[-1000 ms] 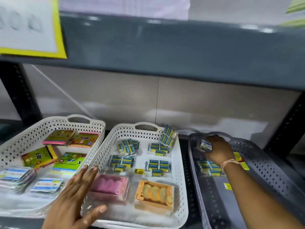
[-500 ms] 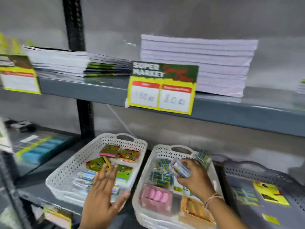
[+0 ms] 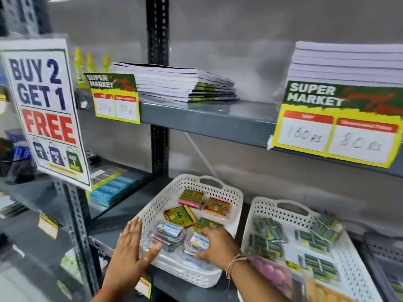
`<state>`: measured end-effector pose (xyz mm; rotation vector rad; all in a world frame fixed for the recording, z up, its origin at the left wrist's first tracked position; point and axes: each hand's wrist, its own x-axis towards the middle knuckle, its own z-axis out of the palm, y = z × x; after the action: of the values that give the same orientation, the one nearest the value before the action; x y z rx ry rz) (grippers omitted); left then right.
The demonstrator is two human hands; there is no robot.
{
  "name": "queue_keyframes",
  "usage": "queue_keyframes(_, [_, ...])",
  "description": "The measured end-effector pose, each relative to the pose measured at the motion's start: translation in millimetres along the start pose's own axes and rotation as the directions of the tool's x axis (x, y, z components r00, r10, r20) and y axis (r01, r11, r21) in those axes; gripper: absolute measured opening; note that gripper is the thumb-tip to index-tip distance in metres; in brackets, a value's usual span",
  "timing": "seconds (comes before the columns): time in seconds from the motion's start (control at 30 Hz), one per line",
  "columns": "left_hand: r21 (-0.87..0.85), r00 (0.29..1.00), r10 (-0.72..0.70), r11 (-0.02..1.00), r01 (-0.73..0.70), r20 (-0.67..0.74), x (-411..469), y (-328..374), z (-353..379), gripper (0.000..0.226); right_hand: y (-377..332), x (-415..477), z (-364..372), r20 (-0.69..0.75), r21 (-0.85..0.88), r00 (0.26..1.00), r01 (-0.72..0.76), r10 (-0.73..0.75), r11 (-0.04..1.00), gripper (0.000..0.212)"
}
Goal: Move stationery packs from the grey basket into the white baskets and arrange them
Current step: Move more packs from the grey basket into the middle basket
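Two white perforated baskets stand side by side on the lower shelf: the left white basket (image 3: 220,191) and the right white basket (image 3: 259,207). Only a corner of the grey basket (image 3: 383,251) shows at the far right. My right hand (image 3: 218,245) is inside the left white basket, shut on a small blue-and-white stationery pack (image 3: 199,241) near its front. Beside it lies a stack of similar packs (image 3: 169,229), with green and yellow packs (image 3: 180,215) behind. My left hand (image 3: 130,251) lies flat and open on that basket's front left rim.
The right white basket holds several small blue-green packs (image 3: 266,232) and a pink pack (image 3: 274,273). The shelf above (image 3: 218,120) carries notebook stacks (image 3: 174,83) and a price card (image 3: 335,125). A "BUY 2 GET 1 FREE" sign (image 3: 45,112) hangs at the left, near a black post (image 3: 158,62).
My right hand carried the small pack from the grey basket, over the right white basket, into the left white basket. My left hand shifted to that basket's left rim. The view swung left and up.
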<state>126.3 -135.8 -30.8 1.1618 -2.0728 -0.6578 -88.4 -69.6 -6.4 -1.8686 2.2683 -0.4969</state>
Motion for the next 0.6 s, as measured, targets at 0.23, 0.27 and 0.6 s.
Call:
queue_keyframes(0.23, [0.015,0.997,0.052,0.999,-0.051,-0.058,0.6,-4.0,4.8,0.085,4.1,6.3,5.7,0.041,-0.016,0.999,-0.033,0.034,0.999,0.052])
queue_keyframes(0.27, [0.023,0.997,0.053,0.998,-0.052,-0.054,0.9,-4.2,5.1,0.085,3.9,6.5,5.6,0.046,-0.013,0.998,-0.039,0.039,0.999,0.053])
queue_keyframes(0.6, [0.017,0.992,0.07,0.997,-0.069,-0.104,-0.6,22.1,7.5,0.095,0.8,-32.4,-20.8,-0.252,0.133,0.964,0.116,-0.08,0.984,0.064])
